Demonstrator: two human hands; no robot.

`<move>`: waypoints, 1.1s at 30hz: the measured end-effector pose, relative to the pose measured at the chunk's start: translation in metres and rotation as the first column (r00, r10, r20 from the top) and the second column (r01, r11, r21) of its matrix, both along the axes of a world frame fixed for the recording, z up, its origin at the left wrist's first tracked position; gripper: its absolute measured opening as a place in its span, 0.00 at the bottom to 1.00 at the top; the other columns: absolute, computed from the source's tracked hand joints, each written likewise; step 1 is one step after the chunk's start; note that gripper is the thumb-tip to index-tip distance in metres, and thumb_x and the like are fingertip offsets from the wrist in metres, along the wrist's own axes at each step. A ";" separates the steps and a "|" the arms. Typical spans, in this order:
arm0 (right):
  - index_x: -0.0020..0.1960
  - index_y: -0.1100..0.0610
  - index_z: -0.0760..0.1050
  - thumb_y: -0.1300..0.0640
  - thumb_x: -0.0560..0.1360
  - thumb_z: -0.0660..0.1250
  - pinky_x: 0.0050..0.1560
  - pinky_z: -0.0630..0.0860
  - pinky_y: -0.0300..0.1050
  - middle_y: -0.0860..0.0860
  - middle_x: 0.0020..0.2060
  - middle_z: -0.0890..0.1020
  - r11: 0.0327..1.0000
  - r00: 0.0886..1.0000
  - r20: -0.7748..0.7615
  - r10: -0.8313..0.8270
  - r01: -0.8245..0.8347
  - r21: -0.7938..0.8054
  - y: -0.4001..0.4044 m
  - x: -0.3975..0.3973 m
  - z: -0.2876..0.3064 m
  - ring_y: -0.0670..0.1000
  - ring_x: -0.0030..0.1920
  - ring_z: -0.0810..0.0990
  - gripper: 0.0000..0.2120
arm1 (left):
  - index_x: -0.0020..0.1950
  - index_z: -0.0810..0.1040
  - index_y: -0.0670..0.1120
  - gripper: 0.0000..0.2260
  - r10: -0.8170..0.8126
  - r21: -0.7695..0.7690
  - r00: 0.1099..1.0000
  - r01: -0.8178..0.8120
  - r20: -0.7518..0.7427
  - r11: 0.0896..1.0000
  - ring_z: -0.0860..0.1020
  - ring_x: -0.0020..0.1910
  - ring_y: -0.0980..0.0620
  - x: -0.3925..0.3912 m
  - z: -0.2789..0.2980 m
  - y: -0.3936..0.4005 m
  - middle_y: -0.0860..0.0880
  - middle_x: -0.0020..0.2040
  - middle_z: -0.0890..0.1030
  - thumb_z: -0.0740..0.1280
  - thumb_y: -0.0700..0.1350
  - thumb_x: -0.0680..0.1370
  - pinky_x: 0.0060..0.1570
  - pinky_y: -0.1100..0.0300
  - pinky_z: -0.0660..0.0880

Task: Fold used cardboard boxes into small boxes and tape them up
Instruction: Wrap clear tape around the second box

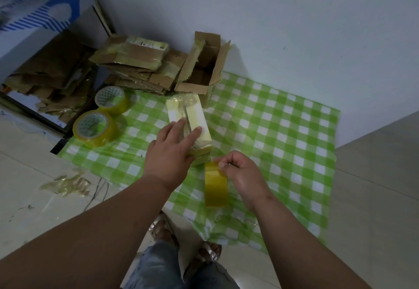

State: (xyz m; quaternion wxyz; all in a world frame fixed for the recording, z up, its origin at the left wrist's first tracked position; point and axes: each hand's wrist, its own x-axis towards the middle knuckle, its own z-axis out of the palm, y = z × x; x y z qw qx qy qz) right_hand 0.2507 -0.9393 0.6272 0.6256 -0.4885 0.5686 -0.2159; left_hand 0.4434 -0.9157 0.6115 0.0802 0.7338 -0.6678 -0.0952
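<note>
A small closed box (192, 111), covered in yellowish tape, lies on the green checked cloth (283, 129). My left hand (172, 148) presses flat on its near top, fingers straight, thumb against the box's side. My right hand (240, 173) grips a yellow tape roll (215, 185) just below the box's near end, fingers curled over the roll's top edge. The roll stands on edge, close to the box's front face.
Two more tape rolls (94, 127) (111, 99) sit at the cloth's left edge. An open cardboard box (201, 68) and a stack of flattened boxes (136, 66) lie against the wall. Crumpled tape scraps (68, 185) litter the floor on the left. My feet (163, 229) stand below.
</note>
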 end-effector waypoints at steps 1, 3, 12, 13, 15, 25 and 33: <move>0.40 0.55 0.75 0.61 0.78 0.67 0.60 0.75 0.47 0.46 0.52 0.84 1.000 1.000 0.006 0.001 -0.001 -0.001 -0.001 0.000 0.001 0.47 0.55 0.81 0.08 | 0.76 0.64 0.60 0.36 -0.004 -0.003 1.000 0.003 -0.012 1.000 0.59 0.74 0.41 -0.001 -0.001 -0.001 0.46 0.78 0.61 0.75 0.49 0.71 0.61 0.39 0.73; 0.41 0.56 0.75 0.61 0.78 0.67 0.61 0.75 0.48 0.46 0.52 0.84 1.000 1.000 0.016 0.012 -0.012 -0.006 -0.003 0.001 0.004 0.46 0.55 0.80 0.08 | 0.77 0.60 0.62 0.39 -0.009 0.003 0.998 0.009 -0.058 1.000 0.55 0.76 0.42 -0.004 -0.002 -0.003 0.47 0.80 0.57 0.73 0.44 0.72 0.65 0.40 0.69; 0.39 0.55 0.76 0.64 0.77 0.67 0.54 0.76 0.45 0.47 0.49 0.85 0.996 0.996 0.047 0.079 -0.077 -0.052 -0.009 -0.002 0.018 0.47 0.49 0.81 0.09 | 0.59 0.80 0.48 0.19 0.007 -0.234 0.921 -0.106 -0.389 0.966 0.75 0.59 0.49 -0.036 0.032 0.010 0.50 0.59 0.78 0.62 0.54 0.74 0.57 0.49 0.72; 0.39 0.55 0.76 0.64 0.77 0.67 0.53 0.76 0.45 0.47 0.48 0.85 0.995 0.995 0.048 0.088 -0.085 -0.059 -0.009 -0.003 0.020 0.48 0.48 0.81 0.09 | 0.58 0.81 0.48 0.18 -0.053 -0.187 0.912 -0.027 -0.407 0.982 0.76 0.56 0.50 -0.038 0.036 0.010 0.51 0.56 0.79 0.63 0.54 0.73 0.55 0.50 0.74; 0.39 0.55 0.77 0.63 0.77 0.68 0.54 0.76 0.47 0.49 0.46 0.85 0.992 0.995 0.035 0.098 -0.095 -0.079 -0.007 -0.005 0.024 0.50 0.48 0.81 0.09 | 0.57 0.81 0.48 0.13 -0.070 -0.046 0.894 0.055 -0.443 0.997 0.77 0.52 0.53 -0.041 0.044 0.011 0.52 0.54 0.79 0.66 0.50 0.74 0.54 0.54 0.75; 0.46 0.53 0.82 0.57 0.79 0.67 0.55 0.77 0.50 0.49 0.48 0.84 0.988 0.997 -0.021 0.069 -0.072 -0.136 0.002 -0.011 0.038 0.47 0.50 0.81 0.05 | 0.47 0.80 0.50 0.04 0.066 0.116 0.939 -0.029 -0.337 0.993 0.78 0.46 0.53 -0.052 0.067 0.006 0.55 0.45 0.79 0.68 0.48 0.78 0.42 0.58 0.71; 0.68 0.41 0.73 0.52 0.75 0.73 0.60 0.73 0.36 0.44 0.60 0.76 0.950 0.982 -0.024 0.186 -0.186 -0.250 0.006 -0.017 0.051 0.40 0.60 0.76 0.23 | 0.38 0.77 0.51 0.08 0.283 0.153 0.795 -0.238 -0.536 0.959 0.77 0.35 0.53 -0.048 0.083 0.003 0.53 0.34 0.80 0.69 0.47 0.77 0.34 0.59 0.70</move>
